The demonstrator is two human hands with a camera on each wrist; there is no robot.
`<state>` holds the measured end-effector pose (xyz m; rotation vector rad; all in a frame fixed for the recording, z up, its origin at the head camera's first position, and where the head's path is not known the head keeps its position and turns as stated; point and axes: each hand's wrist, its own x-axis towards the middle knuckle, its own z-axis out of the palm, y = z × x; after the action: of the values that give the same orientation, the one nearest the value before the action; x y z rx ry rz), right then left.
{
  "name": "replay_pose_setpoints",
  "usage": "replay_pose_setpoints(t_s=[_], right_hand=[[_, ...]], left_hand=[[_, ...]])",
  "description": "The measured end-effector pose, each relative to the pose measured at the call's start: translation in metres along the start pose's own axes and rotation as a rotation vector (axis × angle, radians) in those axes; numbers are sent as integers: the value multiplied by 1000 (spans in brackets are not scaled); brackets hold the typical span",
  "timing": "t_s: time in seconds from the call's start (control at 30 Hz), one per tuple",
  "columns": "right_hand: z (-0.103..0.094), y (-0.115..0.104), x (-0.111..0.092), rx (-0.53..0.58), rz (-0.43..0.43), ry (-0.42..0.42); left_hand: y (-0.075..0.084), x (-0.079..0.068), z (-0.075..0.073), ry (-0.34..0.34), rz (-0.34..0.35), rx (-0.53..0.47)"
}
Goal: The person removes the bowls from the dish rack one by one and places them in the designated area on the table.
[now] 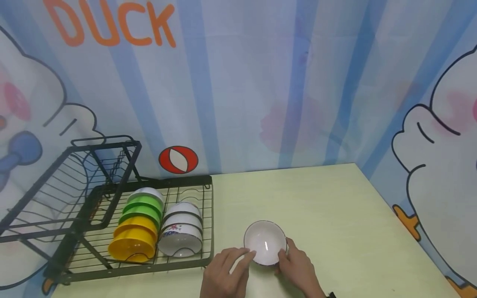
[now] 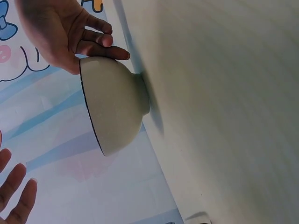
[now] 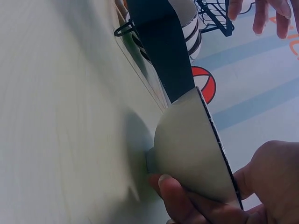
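A white bowl with a thin dark rim stands upright, close over the table. My right hand pinches its right side, thumb at the rim and fingers beneath the outer wall. In the right wrist view those fingers curl under the bowl's side. My left hand hovers beside the near left rim, fingers loosely bent. Both wrist views show a gap between the left fingers and the bowl.
On the left of the pale table stands a black wire dish rack with a raised basket. It holds a row of yellow bowls, green bowls and a white one, beside a row of white bowls. A printed curtain hangs behind.
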<state>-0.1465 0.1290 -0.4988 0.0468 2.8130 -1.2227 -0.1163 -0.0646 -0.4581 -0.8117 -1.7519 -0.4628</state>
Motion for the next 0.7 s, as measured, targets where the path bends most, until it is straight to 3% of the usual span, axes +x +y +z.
replay_pose_setpoints(t_s=[0.43,0.7], right_hand=[[-2,-2,2,-3,51,-27],[-3,-2,4,-9,33,-24]], left_hand=[[0,-5,1,-12,-6,0],[-1,-6,2,-24,-8,-5]])
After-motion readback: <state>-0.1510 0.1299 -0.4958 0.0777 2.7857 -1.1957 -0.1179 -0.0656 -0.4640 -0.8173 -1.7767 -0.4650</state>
